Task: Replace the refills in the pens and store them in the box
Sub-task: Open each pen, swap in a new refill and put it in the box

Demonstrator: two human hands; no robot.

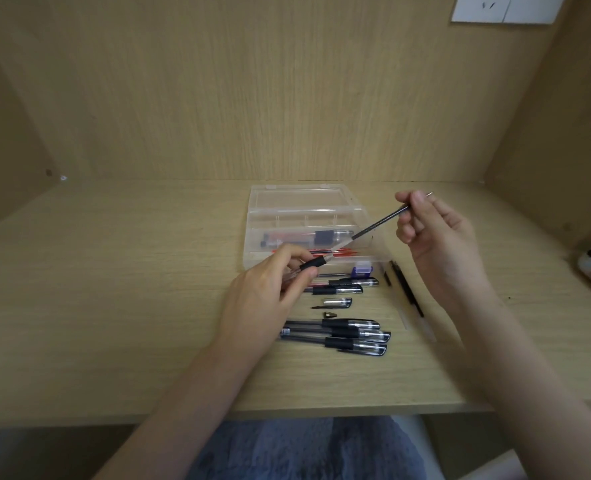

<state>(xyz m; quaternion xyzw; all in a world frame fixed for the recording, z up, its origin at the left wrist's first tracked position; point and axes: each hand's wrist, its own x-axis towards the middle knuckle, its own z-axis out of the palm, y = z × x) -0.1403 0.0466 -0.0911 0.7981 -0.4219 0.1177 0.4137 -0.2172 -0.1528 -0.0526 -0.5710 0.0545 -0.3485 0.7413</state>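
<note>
Left hand (pixel 270 292) grips pen barrel (pixel 316 263), rear hidden in palm; right hand (pixel 436 237) pinches refill (pixel 379 223), lower end blurred

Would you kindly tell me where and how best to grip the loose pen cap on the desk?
Probably pinch the pen cap across its clear body from above, squeezing its near and far sides: it lies flat, apart from the pens, thin clip pointing left.
</note>
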